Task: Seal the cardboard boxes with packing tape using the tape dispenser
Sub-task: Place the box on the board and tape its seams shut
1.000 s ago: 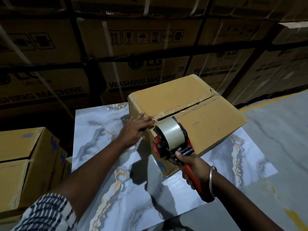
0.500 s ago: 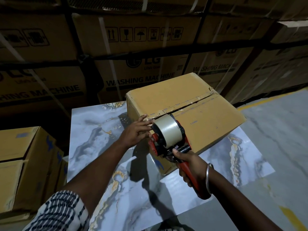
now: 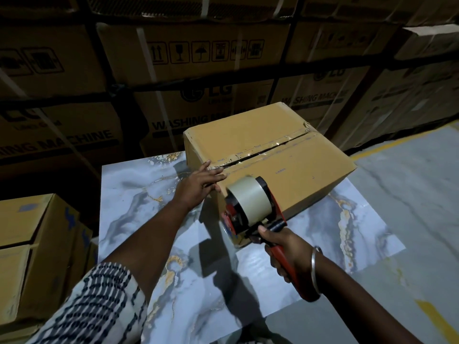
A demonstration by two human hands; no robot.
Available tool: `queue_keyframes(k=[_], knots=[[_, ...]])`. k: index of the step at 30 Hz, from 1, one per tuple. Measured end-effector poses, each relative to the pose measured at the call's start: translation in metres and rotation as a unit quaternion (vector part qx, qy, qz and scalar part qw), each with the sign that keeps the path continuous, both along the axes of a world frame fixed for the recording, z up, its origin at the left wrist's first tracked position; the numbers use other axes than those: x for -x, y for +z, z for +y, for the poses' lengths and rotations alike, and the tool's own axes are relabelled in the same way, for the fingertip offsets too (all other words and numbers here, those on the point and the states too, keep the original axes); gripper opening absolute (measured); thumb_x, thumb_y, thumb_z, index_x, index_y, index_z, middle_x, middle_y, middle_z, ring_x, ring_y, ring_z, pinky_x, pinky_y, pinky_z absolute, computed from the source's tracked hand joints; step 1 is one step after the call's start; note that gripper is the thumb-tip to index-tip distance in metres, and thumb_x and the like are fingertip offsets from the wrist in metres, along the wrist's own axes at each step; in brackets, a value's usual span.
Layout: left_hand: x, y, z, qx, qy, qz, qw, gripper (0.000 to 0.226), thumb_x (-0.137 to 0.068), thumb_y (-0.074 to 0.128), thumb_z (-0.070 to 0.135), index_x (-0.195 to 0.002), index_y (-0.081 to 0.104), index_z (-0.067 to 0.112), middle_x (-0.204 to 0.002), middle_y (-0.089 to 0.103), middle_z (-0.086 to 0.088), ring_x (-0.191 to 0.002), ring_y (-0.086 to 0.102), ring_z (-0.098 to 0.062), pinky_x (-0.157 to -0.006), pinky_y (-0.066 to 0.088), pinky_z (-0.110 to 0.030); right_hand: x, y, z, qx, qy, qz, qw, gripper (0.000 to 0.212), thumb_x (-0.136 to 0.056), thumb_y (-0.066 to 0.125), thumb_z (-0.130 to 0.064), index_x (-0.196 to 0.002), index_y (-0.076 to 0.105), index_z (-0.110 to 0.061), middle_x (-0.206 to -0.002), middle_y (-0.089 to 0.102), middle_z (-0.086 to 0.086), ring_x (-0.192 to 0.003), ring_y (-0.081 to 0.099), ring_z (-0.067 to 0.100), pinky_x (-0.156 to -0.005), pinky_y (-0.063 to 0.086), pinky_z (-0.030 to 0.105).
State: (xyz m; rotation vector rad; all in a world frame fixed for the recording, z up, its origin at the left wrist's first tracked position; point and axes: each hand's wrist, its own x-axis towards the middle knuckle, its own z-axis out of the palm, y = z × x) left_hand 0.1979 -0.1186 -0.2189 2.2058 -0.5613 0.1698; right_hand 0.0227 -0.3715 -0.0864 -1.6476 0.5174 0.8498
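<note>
- Behind everything, a wall of big stacked cartons [image 3: 188, 78] printed "WASHING MACHINE", bound with straps, in dim light.
- Below and to the right, grey floor [image 3: 409, 184] with a yellow line running along the foot of the cartons.
- In the middle, a marble-patterned slab [image 3: 139, 194], blue-grey with gold veins, serving as the work surface.
- At the left edge, beside the slab, a second brown box [image 3: 29, 244] with blue marks on its side.
- On the far part of the slab, the cardboard box [image 3: 285, 170], turned at an angle, top flaps meeting along a centre seam with torn, shiny tape remnants on it.
- Against the near corner of that box, the tape dispenser [image 3: 250, 209]: red frame, a pale roll of tape on top, head low against the box's near side.
- Left hand [image 3: 198, 184] flat on the near top edge of the box at the seam's end, fingers straight and spread, pressing down, just beside the roll.
- Right hand [image 3: 283, 249] wrapped around the dispenser's red handle, thumb up near the black roller.
- On the right wrist, a thin metal bangle [image 3: 314, 269].
- On the left arm, a patterned sleeve [image 3: 99, 301], white with dark marks, pushed up to the elbow.
</note>
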Motion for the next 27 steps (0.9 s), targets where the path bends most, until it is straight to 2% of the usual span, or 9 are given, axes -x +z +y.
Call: queue_keyframes(k=[2, 4, 5, 7, 11, 16, 18, 22, 27], knots=[[-0.001, 0.001, 0.002, -0.012, 0.009, 0.012, 1.0, 0.044, -0.093, 0.068, 0.018, -0.129, 0.063, 0.042, -0.142, 0.05, 0.022, -0.15, 0.021, -0.011, -0.109, 0.039, -0.058, 0.007, -0.002, -0.004, 0.0, -0.007, -0.004, 1.0, 0.059, -0.095, 0.057, -0.058, -0.073, 0.018, -0.019, -0.063, 0.018, 0.005, -0.062, 0.008, 0.024, -0.057, 0.007, 0.035], [0.003, 0.006, 0.0, -0.047, 0.024, 0.032, 0.998, 0.045, -0.095, 0.063, 0.03, -0.13, 0.053, 0.056, -0.145, 0.041, 0.03, -0.152, 0.015, -0.009, -0.108, 0.02, -0.077, 0.009, -0.004, -0.005, -0.002, -0.004, -0.008, 1.0, 0.059, -0.095, 0.057, -0.057, -0.075, 0.018, -0.017, -0.062, 0.02, 0.005, -0.065, 0.008, 0.026, -0.057, 0.008, 0.036], [0.008, 0.008, -0.003, -0.059, 0.026, 0.043, 0.997, 0.045, -0.096, 0.062, 0.029, -0.132, 0.05, 0.054, -0.147, 0.038, 0.029, -0.153, 0.012, -0.011, -0.108, 0.009, -0.08, 0.009, -0.005, -0.005, -0.004, -0.001, -0.011, 1.0, 0.059, -0.095, 0.057, -0.057, -0.075, 0.018, -0.017, -0.061, 0.02, 0.005, -0.065, 0.008, 0.026, -0.057, 0.008, 0.036], [0.02, 0.008, -0.012, -0.065, 0.008, 0.046, 0.997, 0.042, -0.098, 0.059, 0.026, -0.135, 0.051, 0.044, -0.15, 0.035, 0.025, -0.153, 0.009, -0.014, -0.11, 0.002, -0.079, 0.009, -0.006, -0.005, -0.005, 0.0, -0.014, 1.0, 0.06, -0.096, 0.057, -0.057, -0.074, 0.018, -0.017, -0.06, 0.02, 0.005, -0.061, 0.008, 0.024, -0.056, 0.009, 0.035], [0.041, -0.013, -0.024, -0.051, -0.05, 0.019, 0.997, 0.038, -0.093, 0.061, 0.036, -0.128, 0.067, 0.025, -0.153, 0.034, 0.025, -0.153, 0.0, -0.007, -0.111, 0.011, -0.076, 0.012, -0.007, -0.005, -0.009, 0.003, -0.016, 1.0, 0.059, -0.095, 0.056, -0.058, -0.078, 0.018, -0.017, -0.062, 0.018, 0.005, -0.065, 0.008, 0.026, -0.054, 0.009, 0.033], [0.039, -0.023, -0.021, -0.036, -0.054, -0.014, 0.998, 0.041, -0.087, 0.065, 0.043, -0.124, 0.07, 0.024, -0.157, 0.036, 0.018, -0.155, 0.003, -0.013, -0.106, 0.023, -0.078, 0.009, -0.009, -0.005, -0.009, 0.001, -0.018, 1.0, 0.059, -0.095, 0.057, -0.058, -0.078, 0.019, -0.016, -0.061, 0.02, 0.005, -0.062, 0.009, 0.024, -0.057, 0.009, 0.035], [0.037, -0.026, -0.022, -0.011, -0.061, -0.026, 0.998, 0.04, -0.085, 0.07, 0.039, -0.122, 0.071, 0.023, -0.155, 0.041, 0.014, -0.155, 0.007, -0.017, -0.108, 0.028, -0.073, 0.009, -0.01, -0.005, -0.01, 0.002, -0.018, 1.0, 0.06, -0.095, 0.057, -0.058, -0.077, 0.018, -0.016, -0.06, 0.021, 0.005, -0.055, 0.012, 0.02, -0.056, 0.01, 0.035], [0.038, -0.026, -0.029, 0.036, -0.047, -0.045, 0.997, 0.038, -0.083, 0.077, 0.032, -0.116, 0.074, 0.013, -0.149, 0.049, 0.005, -0.154, 0.01, -0.013, -0.117, 0.025, -0.046, 0.006, -0.007, -0.003, -0.013, 0.0, -0.014, 1.0, 0.06, -0.094, 0.057, -0.059, -0.07, 0.019, -0.019, -0.06, 0.022, 0.004, -0.052, 0.015, 0.016, -0.055, 0.01, 0.033], [0.04, -0.024, -0.028, 0.021, -0.02, -0.047, 0.998, 0.033, -0.081, 0.081, 0.009, -0.112, 0.075, 0.012, -0.144, 0.048, 0.016, -0.151, 0.01, 0.002, -0.105, 0.039, -0.046, 0.003, -0.009, -0.003, -0.014, 0.013, -0.022, 1.0, 0.061, -0.095, 0.056, -0.059, -0.058, 0.025, -0.022, -0.058, 0.024, 0.003, -0.048, 0.017, 0.016, -0.049, 0.014, 0.029]])
